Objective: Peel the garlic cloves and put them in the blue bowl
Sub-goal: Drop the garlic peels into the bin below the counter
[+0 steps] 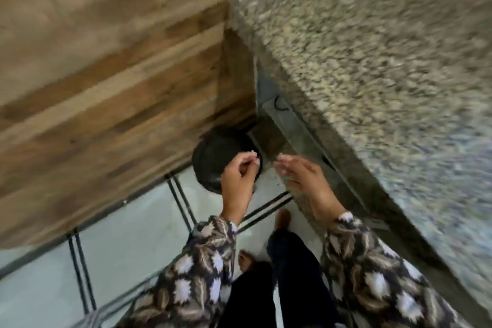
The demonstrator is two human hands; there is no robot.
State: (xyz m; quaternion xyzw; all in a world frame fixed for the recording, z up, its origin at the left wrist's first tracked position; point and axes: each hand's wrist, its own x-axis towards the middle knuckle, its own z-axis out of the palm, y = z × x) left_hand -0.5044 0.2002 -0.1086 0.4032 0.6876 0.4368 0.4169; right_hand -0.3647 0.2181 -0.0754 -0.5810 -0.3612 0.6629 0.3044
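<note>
My left hand [238,176] hangs over a black round bin [213,157] on the floor. Its fingers are curled in toward the thumb, with pale flecks at the tips. I cannot tell whether a scrap of garlic skin is pinched there. My right hand [300,176] is just right of the bin, blurred, with its fingers stretched forward and nothing held. No garlic cloves and no blue bowl are in view.
A speckled granite counter [372,61] runs along the right, its edge above my right arm. A wooden cabinet side [106,88] fills the left. The bin sits in the corner between them on a pale tiled floor [119,234]. My bare feet [282,218] stand behind the bin.
</note>
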